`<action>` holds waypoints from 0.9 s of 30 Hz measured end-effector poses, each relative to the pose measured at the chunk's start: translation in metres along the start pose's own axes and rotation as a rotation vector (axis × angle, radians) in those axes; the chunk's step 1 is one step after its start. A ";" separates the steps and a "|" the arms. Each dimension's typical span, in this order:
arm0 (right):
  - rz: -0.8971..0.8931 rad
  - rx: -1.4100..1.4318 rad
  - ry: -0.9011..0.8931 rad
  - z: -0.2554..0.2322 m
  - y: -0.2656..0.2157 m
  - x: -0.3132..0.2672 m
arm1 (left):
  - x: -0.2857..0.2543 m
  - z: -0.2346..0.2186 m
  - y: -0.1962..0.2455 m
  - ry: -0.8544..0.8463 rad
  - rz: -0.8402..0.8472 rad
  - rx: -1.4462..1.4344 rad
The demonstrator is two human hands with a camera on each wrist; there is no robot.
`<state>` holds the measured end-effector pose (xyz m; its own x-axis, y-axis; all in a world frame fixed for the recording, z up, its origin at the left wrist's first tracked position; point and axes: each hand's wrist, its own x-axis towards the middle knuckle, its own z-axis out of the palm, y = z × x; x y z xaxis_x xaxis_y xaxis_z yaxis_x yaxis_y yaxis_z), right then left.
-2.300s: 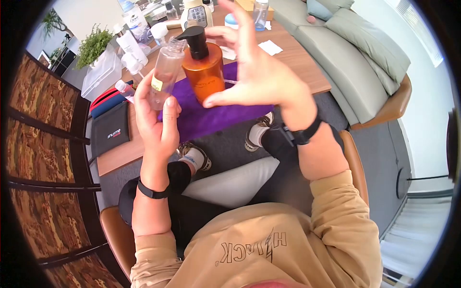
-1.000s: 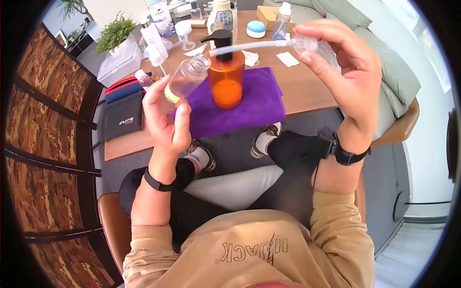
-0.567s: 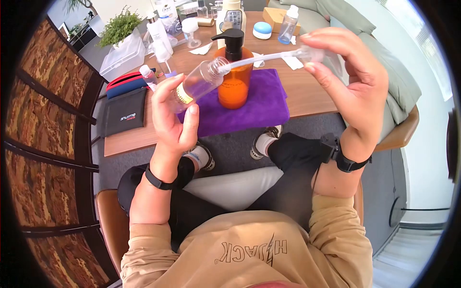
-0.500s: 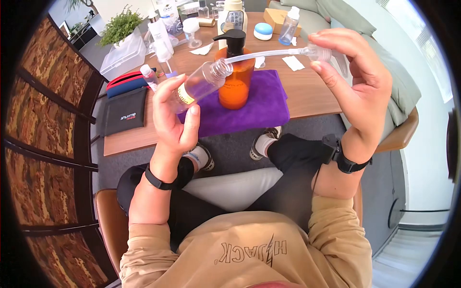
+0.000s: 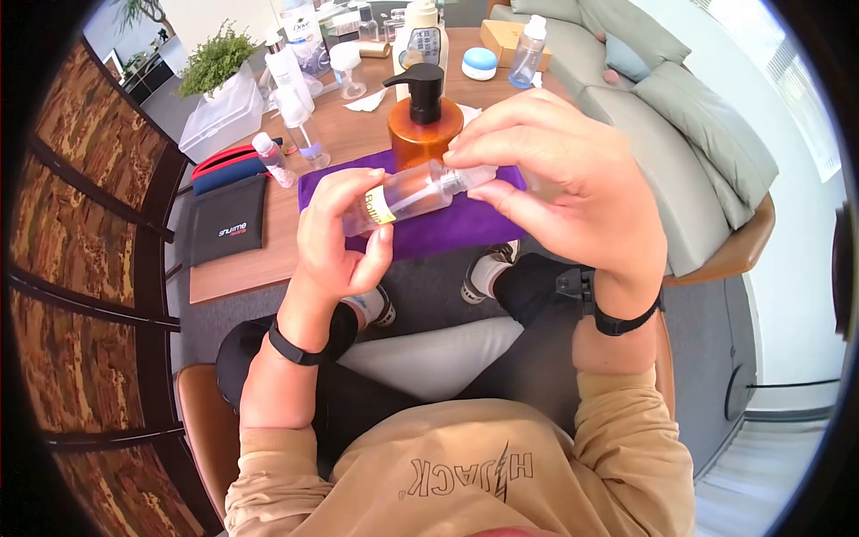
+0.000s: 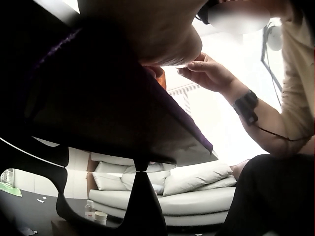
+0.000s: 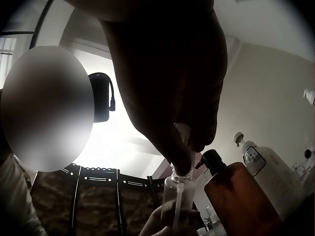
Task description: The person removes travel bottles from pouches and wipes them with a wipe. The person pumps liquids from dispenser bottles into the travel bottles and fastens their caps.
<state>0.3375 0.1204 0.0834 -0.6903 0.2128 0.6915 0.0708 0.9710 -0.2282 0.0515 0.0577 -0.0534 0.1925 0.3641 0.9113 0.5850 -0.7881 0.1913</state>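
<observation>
My left hand [image 5: 333,234] grips a clear plastic bottle [image 5: 412,200] with a yellow label, tilted with its neck to the right. At that neck my right hand [image 5: 582,183] pinches a clear pump top [image 5: 472,179] between thumb and fingers. The right wrist view shows its thin dip tube [image 7: 178,206] running down inside the bottle. Just behind the hands stands an amber pump bottle [image 5: 420,139] with a black pump, on a folded purple towel [image 5: 429,242]. In the left wrist view, the right hand [image 6: 212,73] is beyond the dark left hand, which hides the bottle.
Left on the table are a black pouch [image 5: 228,219], a small pink bottle [image 5: 273,159], a clear spray bottle [image 5: 302,134] and a plastic box [image 5: 210,125]. Behind stand a cream pump bottle [image 5: 420,45], a blue-lidded jar [image 5: 480,63] and a bluish bottle [image 5: 529,54].
The right hand has come from the right with the pump top, and its tube has gone from the bottle's mouth into the bottle. The left hand has lowered slightly, tipping the bottle flatter.
</observation>
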 end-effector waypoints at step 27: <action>0.234 0.439 0.123 0.018 0.009 -0.003 | -0.010 -0.003 0.000 0.022 -0.128 -0.038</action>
<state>0.3270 0.1263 0.0668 -0.6003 0.4558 0.6571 -0.1144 0.7643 -0.6346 0.0473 0.0528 -0.0619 0.1006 0.4525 0.8861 0.5734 -0.7542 0.3200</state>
